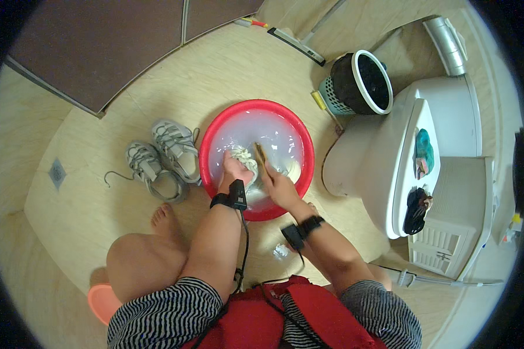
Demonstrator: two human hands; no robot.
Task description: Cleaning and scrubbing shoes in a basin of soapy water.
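A round red plastic basin of cloudy, soapy water stands on the floor before me. My left hand, inside the basin, grips a wet white article with a bunched, ridged surface. Whether it is a shoe or cloth I cannot tell. Close by on its right, my right hand holds a wooden-backed scrubbing brush, tilted with its head near the white article. Another pale article lies partly under the water by the basin's right wall.
Left of the basin stand a pair of grey sneakers, with a floor drain farther left. A toilet stands right, with teal and black cloth items on its lid. Behind are a bin, a yellow-headed brush and a floor squeegee.
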